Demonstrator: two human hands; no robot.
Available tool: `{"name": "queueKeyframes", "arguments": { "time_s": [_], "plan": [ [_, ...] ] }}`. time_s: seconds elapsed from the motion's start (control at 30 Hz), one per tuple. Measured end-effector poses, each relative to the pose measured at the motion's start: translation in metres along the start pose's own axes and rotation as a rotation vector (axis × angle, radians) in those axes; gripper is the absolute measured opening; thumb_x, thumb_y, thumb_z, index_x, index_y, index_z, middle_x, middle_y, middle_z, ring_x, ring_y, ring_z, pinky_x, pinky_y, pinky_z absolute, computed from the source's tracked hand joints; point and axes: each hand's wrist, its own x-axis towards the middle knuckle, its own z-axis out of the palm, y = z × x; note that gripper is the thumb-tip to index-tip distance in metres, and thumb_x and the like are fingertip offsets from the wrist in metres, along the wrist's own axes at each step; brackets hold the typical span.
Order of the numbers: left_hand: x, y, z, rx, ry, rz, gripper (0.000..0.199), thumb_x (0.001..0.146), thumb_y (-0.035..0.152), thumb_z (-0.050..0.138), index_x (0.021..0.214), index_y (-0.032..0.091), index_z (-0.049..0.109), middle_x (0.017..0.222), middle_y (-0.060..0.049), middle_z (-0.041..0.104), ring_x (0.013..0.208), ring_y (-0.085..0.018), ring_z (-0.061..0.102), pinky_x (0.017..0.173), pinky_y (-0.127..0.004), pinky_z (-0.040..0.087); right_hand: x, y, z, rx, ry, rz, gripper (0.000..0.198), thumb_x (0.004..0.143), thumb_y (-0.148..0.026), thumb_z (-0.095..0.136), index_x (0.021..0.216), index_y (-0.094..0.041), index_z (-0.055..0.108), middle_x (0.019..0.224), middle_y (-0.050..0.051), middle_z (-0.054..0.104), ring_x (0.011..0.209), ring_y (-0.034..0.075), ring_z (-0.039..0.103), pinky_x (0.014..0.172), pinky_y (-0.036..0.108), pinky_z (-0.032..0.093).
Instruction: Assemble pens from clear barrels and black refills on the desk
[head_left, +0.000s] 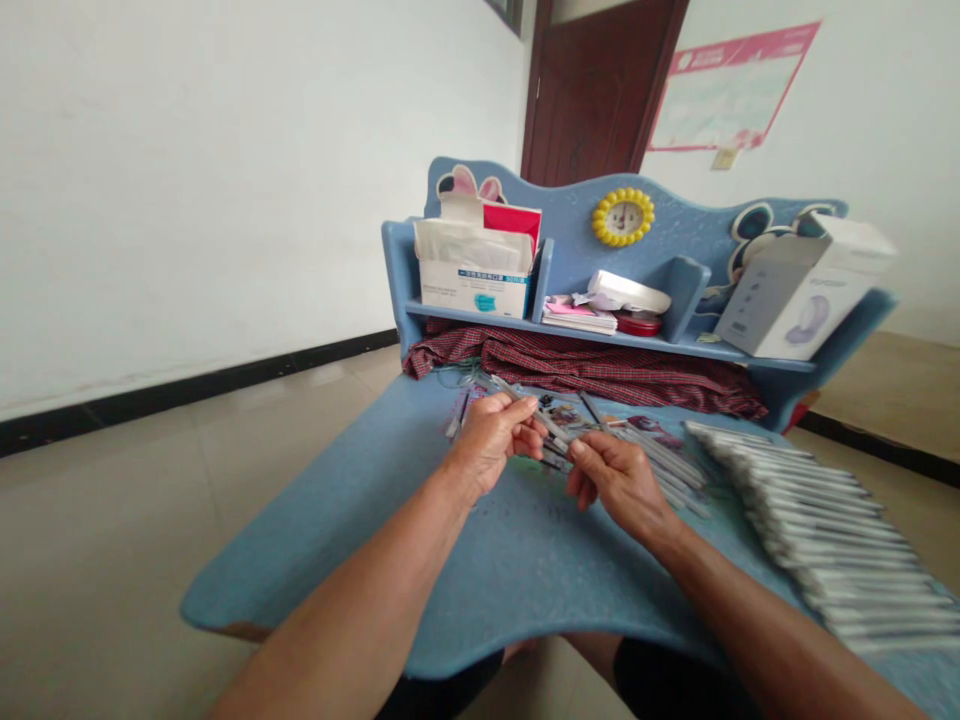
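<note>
Between my two hands stretches a slim, pale stick-like piece (553, 430), perhaps a pen in a plastic sleeve; blur hides its exact kind. My left hand (491, 435) pinches its upper left part between thumb and fingers. At its lower right end, my right hand (615, 475) is closed with thumb against fingers. Behind and beside the hands lie loose slender pieces (667, 465), some pale and some dark, in a scattered pile. To the right, many similar sticks lie side by side in a long stack (840, 535).
The blue desk (315, 540) has a raised shelf at the back. Rolled checkered cloth (600, 365) lies under it. On the shelf stand a mask box (472, 285), papers (577, 318), a red round tin (637, 325) and a white box (795, 290). A yellow clock (623, 217) is above.
</note>
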Motion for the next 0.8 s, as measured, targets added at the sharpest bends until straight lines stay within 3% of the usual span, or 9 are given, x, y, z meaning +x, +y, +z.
{"name": "queueKeyframes", "arguments": {
  "time_s": [0.2, 0.4, 0.5, 0.67, 0.8],
  "plan": [
    [-0.0011, 0.0019, -0.0006, -0.036, -0.049, 0.013, 0.011, 0.079, 0.019, 0.056, 0.072, 0.011, 0.053, 0.059, -0.004, 0.062, 0.040, -0.009, 0.055, 0.042, -0.020, 0.047, -0.0006, -0.0082, 0.0024, 0.439, -0.118, 0.207, 0.031, 0.081, -0.045, 0.051, 0.071, -0.016, 0.053, 0.043, 0.001, 0.061, 0.027, 0.012, 0.047, 0.030, 0.021, 0.034],
    [-0.0016, 0.0045, -0.0014, -0.074, -0.132, 0.036, 0.010, 0.076, 0.021, 0.060, 0.077, 0.012, 0.054, 0.062, -0.004, 0.064, 0.044, -0.011, 0.058, 0.045, -0.022, 0.049, 0.0018, -0.0050, -0.0019, 0.648, -0.190, 0.253, 0.029, 0.081, -0.043, 0.052, 0.071, -0.016, 0.054, 0.036, -0.001, 0.055, 0.023, 0.011, 0.043, 0.028, 0.020, 0.033],
    [-0.0002, 0.0036, -0.0023, -0.082, -0.130, 0.034, 0.012, 0.076, 0.022, 0.061, 0.077, 0.013, 0.055, 0.063, -0.004, 0.065, 0.045, -0.011, 0.058, 0.046, -0.022, 0.049, 0.0020, -0.0049, -0.0023, 0.523, -0.146, 0.223, 0.033, 0.081, -0.048, 0.050, 0.072, -0.016, 0.054, 0.040, -0.001, 0.058, 0.026, 0.011, 0.045, 0.029, 0.020, 0.033],
    [0.0009, 0.0012, -0.0025, -0.071, -0.071, 0.026, 0.013, 0.076, 0.023, 0.061, 0.073, 0.012, 0.055, 0.061, -0.005, 0.063, 0.044, -0.011, 0.057, 0.045, -0.022, 0.049, 0.0017, -0.0037, -0.0016, 0.122, 0.036, 0.050, 0.031, 0.077, -0.048, 0.058, 0.071, -0.018, 0.054, 0.048, -0.001, 0.060, 0.032, 0.010, 0.049, 0.033, 0.020, 0.035],
    [-0.0001, 0.0015, -0.0022, -0.070, -0.098, 0.023, 0.011, 0.077, 0.021, 0.059, 0.074, 0.012, 0.055, 0.062, -0.004, 0.063, 0.045, -0.011, 0.057, 0.046, -0.023, 0.050, 0.0009, -0.0026, -0.0017, 0.157, -0.008, 0.072, 0.033, 0.079, -0.048, 0.054, 0.063, -0.019, 0.052, 0.047, 0.000, 0.061, 0.032, 0.010, 0.049, 0.034, 0.021, 0.035]
  ]
}}
